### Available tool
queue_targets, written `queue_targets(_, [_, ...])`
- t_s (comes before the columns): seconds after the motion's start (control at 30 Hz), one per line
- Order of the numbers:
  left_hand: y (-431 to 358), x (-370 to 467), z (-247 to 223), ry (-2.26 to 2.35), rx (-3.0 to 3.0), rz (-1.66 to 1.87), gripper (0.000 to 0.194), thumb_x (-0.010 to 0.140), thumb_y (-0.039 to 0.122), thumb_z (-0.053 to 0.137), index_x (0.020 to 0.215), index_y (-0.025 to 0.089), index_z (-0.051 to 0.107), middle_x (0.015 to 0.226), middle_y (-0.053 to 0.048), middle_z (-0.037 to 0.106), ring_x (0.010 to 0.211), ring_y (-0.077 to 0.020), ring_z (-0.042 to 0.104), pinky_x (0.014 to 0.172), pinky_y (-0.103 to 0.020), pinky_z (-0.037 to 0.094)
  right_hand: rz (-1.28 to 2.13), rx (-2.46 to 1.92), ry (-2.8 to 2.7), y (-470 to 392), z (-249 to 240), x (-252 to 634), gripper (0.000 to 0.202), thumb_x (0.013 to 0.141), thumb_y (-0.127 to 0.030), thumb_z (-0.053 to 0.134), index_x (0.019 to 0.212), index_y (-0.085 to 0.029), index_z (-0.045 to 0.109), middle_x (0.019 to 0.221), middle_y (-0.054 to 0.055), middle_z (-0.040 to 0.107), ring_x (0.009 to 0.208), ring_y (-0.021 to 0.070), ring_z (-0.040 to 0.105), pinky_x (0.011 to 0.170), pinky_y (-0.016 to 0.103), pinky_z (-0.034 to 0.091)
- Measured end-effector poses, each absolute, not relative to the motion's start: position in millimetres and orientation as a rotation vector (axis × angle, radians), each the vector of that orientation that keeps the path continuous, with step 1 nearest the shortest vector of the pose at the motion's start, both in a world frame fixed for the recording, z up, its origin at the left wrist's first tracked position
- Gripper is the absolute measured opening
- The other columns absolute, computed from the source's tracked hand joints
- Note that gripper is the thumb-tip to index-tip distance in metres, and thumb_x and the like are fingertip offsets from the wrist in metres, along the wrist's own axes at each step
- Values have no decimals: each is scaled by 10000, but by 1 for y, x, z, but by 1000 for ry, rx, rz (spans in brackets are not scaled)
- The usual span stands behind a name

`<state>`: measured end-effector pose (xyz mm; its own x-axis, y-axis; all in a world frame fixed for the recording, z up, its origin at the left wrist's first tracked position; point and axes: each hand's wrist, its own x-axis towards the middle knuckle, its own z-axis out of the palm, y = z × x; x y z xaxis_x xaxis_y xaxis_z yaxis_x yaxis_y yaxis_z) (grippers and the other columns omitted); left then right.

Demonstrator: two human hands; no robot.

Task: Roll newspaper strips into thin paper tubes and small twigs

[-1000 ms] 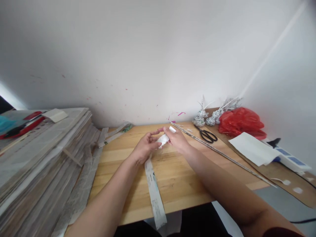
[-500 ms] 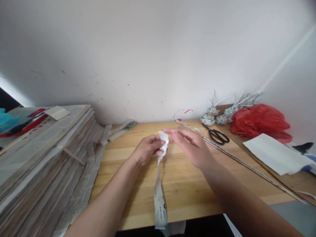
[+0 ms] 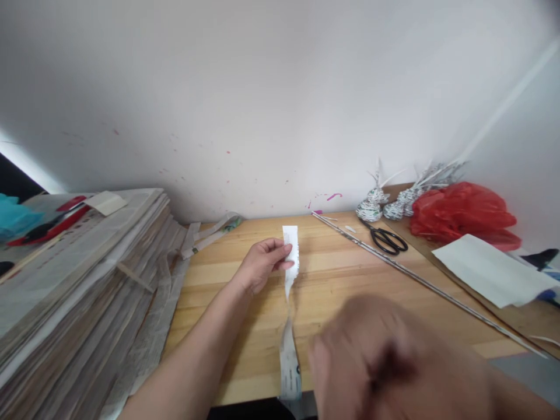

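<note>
Between the thumb and fingers of my left hand (image 3: pixel 265 263) is the upper end of a printed paper strip (image 3: pixel 290 356). The strip is twisted below the pinch and hangs down past the table's front edge. Its right edge near the fingers looks ragged. My right hand (image 3: pixel 385 356) is large and close to the camera at the lower right, apart from the upper end of the strip. Motion smears its fingers, so whether they hold anything cannot be made out.
At left stands a tall newspaper stack (image 3: pixel 100 291). A long thin paper rod (image 3: pixel 420 280) crosses the right side of the wooden table (image 3: pixel 236 303). Black-handled scissors (image 3: pixel 389 240), woven paper pieces (image 3: pixel 371 205), a red plastic bag (image 3: pixel 464 213) and a white sheet (image 3: pixel 494 271) lie at right.
My right hand has moved from beside the strip's upper end back toward the camera, down and right. The strip's top now stands straighter in my left hand, which has stayed nearly in place.
</note>
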<state>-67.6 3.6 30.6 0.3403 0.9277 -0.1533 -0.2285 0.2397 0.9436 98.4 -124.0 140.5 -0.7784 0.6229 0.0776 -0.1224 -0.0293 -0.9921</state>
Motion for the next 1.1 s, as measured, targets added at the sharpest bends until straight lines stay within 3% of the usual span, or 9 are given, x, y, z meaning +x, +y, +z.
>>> queue_targets(0.1, [4,-68,29,867,1013,952,352,585,374,832,776,131,663,696,-6,625,578,-79,575,634,-226,525,1622,-774,-1556,-84,117,101,203,745,-346,743,745,-155,675,653,14,643,542,83,554,492,185,431])
queue_targets(0.27, [2,-67,32,923,1091,921,380,636,447,784,822,137,668,665,8,554,545,-74,507,551,-224,514,1342,-1027,-1229,-17,62,112,455,808,-541,606,577,-161,507,478,-44,470,412,55,404,387,178,290])
queue_targets(0.37, [1,-66,33,916,1107,933,357,634,427,790,775,127,657,701,-10,573,592,-81,532,584,-213,516,1303,-1055,-1264,-5,41,118,436,830,-556,564,676,-149,583,548,-16,533,460,75,470,425,200,341])
queue_targets(0.53, [-1,-64,33,916,1110,935,305,649,378,787,781,132,665,766,-26,608,643,-90,560,635,-226,534,1312,-1014,-1326,-6,39,122,400,776,-470,652,988,-130,661,809,58,671,700,131,612,588,245,451])
queue_targets(0.63, [-3,-63,34,930,1117,928,308,657,381,781,816,141,672,729,-11,599,608,-89,553,588,-226,536,1243,-1117,-1376,-7,43,122,324,763,-454,671,781,-131,653,657,21,637,568,101,552,536,235,417])
queue_targets(0.7, [-4,-63,36,922,1108,906,306,670,378,775,821,135,667,704,-12,596,590,-91,563,543,-205,523,1184,-1175,-1385,-7,44,122,377,770,-481,659,615,-149,572,515,-21,546,477,84,488,486,226,377])
queue_targets(0.8, [-4,-64,39,854,1030,853,268,704,329,763,830,121,648,699,-25,606,597,-98,610,490,-154,496,1181,-1165,-1377,-7,43,122,456,820,-535,578,562,-166,503,444,-43,467,449,88,483,479,225,372])
queue_targets(0.97, [-5,-72,49,617,848,716,163,774,233,699,859,128,606,755,-35,633,569,-101,656,430,-110,480,1268,-1132,-1392,-3,35,124,393,893,-483,477,861,-124,634,613,29,632,551,110,576,498,215,397])
queue_targets(1.1, [-19,-75,55,420,831,588,183,797,271,676,883,152,567,806,-67,661,597,-162,692,449,-167,531,1346,-1151,-1396,-1,27,123,426,868,-317,545,1268,-172,521,951,73,697,771,135,656,584,216,455])
